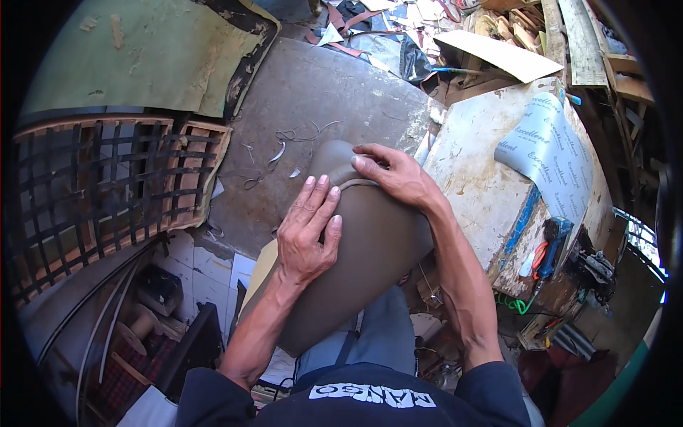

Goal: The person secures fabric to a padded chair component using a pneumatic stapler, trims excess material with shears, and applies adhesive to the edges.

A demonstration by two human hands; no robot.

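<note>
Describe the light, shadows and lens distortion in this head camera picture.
Head view: bright daylight falls on the white worktop and the left hand and right hand pressed on the brown seat cover; the lower corners under the bench sit in shadow; fisheye bends the lattice frame and blacks out the rim; focus is sharp centrally.

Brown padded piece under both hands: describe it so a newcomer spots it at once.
Start at the big grey sheet spread over the worktop in the middle. At its near edge a smooth brown padded cover slopes down onto the person's lap, with the left hand flat on it and the right hand pressing its seam. Unlike the flat, scuffed sheets around, it is rounded and clean.
</note>
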